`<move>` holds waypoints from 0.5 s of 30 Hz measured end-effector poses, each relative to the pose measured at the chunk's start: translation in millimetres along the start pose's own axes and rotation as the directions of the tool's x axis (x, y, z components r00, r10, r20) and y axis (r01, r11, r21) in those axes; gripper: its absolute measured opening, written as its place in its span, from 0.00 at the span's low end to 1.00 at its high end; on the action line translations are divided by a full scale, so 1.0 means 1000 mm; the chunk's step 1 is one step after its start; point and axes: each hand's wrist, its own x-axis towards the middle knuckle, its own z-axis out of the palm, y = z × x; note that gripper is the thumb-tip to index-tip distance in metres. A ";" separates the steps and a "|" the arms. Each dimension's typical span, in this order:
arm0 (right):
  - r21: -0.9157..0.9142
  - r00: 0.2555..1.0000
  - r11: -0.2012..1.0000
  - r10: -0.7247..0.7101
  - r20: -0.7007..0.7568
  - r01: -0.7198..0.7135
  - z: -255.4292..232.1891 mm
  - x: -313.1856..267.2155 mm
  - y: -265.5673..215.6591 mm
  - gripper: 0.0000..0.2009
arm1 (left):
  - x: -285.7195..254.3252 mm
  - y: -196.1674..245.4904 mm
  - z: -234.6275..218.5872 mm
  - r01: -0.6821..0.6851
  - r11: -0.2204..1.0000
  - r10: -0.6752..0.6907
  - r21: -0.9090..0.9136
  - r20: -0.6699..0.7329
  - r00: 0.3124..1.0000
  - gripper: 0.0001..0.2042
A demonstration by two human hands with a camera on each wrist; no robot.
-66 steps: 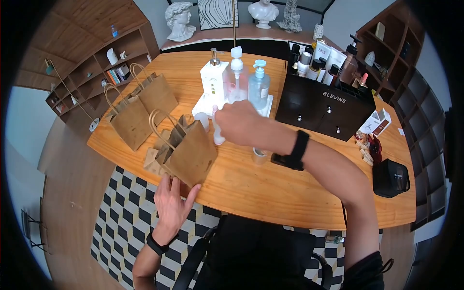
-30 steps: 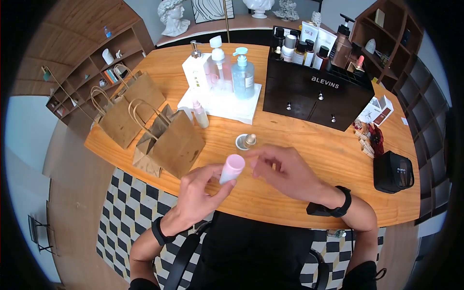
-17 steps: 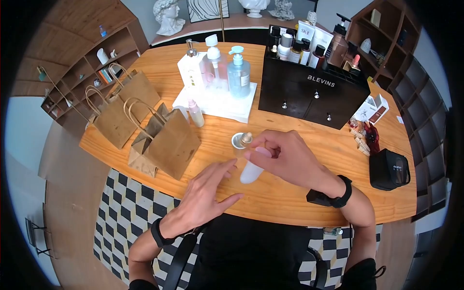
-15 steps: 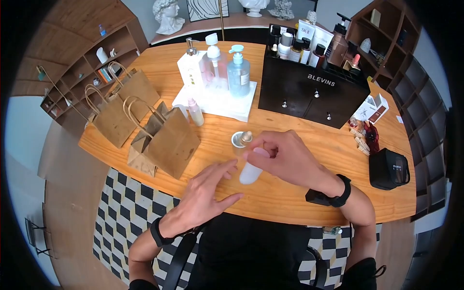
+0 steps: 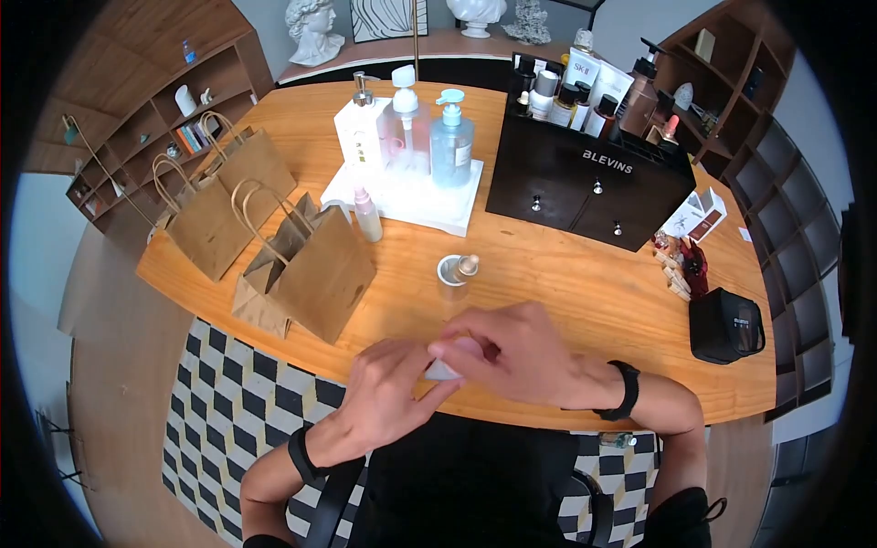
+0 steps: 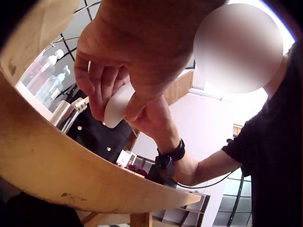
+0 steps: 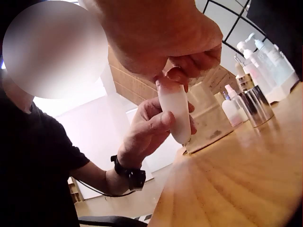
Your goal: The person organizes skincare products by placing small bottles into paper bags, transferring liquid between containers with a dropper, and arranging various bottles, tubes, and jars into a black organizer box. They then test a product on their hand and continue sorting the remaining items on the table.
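A small white bottle with a pink cap is between both hands, close over the front of the table. My left hand pinches its white body between thumb and fingers. From the other side, my right hand holds the bottle's pink cap end, and its fingers cover much of it. Tilted in the right wrist view, the bottle has its white base pointing down. Just beyond the hands stands a clear cup with a dropper bottle in or right behind it.
Brown paper bags stand at the left, beside a slim pink-capped bottle. Pump bottles stand on a white tray at the back. A black cosmetics organizer is at the back right, with a black pouch farther right.
The right hand lifted the pink-capped bottle from beside the bags and passed it between the hands. Since half a second ago it has come nearer the body, and the left hand has taken its body again.
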 end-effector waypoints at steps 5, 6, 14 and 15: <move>-0.103 0.996 0.993 0.061 0.058 -0.055 -0.001 -0.006 -0.010 0.14 | -0.003 -0.003 0.002 -0.064 0.997 0.067 0.039 -0.066 0.996 0.14; -0.134 0.994 0.988 0.088 0.071 -0.078 0.000 -0.005 -0.011 0.14 | -0.004 -0.004 0.004 -0.058 0.998 0.061 0.033 -0.074 0.995 0.14; -0.130 0.996 0.990 0.057 0.070 -0.048 0.006 0.000 -0.011 0.13 | -0.007 -0.014 0.006 -0.046 0.999 0.046 0.009 -0.034 0.998 0.14; -0.116 0.989 0.991 0.077 0.130 -0.062 0.005 0.001 -0.009 0.14 | -0.006 -0.015 0.006 -0.052 0.999 0.052 0.002 -0.035 0.998 0.14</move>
